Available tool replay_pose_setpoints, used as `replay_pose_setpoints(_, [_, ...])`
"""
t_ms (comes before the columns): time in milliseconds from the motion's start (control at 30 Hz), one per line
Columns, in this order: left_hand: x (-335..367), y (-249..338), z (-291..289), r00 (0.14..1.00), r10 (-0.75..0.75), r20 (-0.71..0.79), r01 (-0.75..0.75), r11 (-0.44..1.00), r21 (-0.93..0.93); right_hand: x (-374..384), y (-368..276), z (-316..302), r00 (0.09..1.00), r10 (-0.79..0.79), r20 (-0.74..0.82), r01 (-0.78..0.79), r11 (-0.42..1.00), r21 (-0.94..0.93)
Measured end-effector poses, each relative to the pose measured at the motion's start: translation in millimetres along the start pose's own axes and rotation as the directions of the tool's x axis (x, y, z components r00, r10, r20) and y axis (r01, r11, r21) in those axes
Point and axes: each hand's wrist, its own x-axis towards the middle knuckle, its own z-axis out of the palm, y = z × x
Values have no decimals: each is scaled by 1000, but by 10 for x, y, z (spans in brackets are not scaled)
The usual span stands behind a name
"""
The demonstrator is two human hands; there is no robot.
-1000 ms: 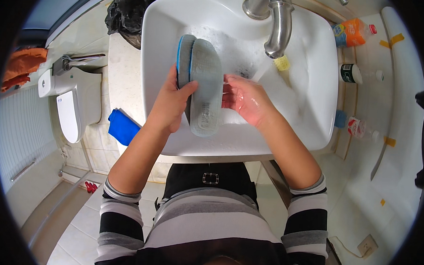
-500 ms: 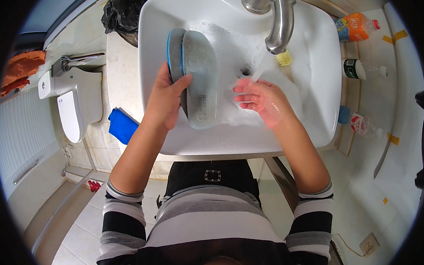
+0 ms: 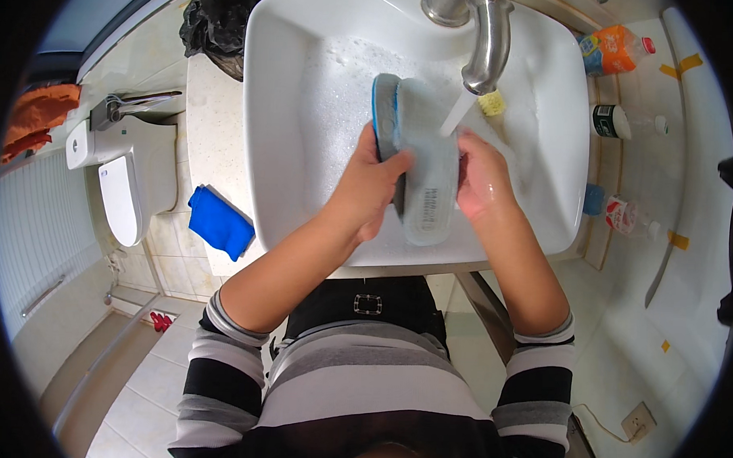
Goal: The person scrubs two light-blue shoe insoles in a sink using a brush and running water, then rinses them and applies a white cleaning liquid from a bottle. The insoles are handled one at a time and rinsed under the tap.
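A pair of grey insoles (image 3: 430,167), one showing a blue edge, is held upright and side by side over the sink (image 3: 275,185). My left hand (image 3: 368,181) grips them from the left, thumb on the front one and fingers behind. At their right edge is my right hand (image 3: 483,175), closed on the front insole with its fingertips partly hidden behind it. Water runs from the metal faucet (image 3: 487,47) in a stream falling by the insole's upper right edge and the right fingers. Suds lie in the basin.
A yellow sponge (image 3: 491,103) lies below the faucet in the basin. On the counter left of the sink are a folded blue cloth (image 3: 220,222) and a black plastic bag (image 3: 216,30). Several bottles, one an orange-labelled bottle (image 3: 616,50), line the right side. A toilet (image 3: 124,192) stands far left.
My left hand has carried the insoles rightward, toward the water stream. My right hand, earlier open under the water, has come against the insole's right edge.
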Motion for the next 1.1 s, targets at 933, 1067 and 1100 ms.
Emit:
replay_pose_setpoints(933, [-194,-169,195,976,-211,-60,184,936,-299,-255,-219,-62,989,2,148,33,972,-233])
replay_pose_setpoints(1067, [-361,-66,-24,963,-226,-145,172,935,-309,-201,-8,94,973,103,207,-55,972,-228])
replay_pose_setpoints(1100, [-396,-39,-78,961,-228,-159,170,934,-313,-202,27,139,963,122,238,-72,976,-208])
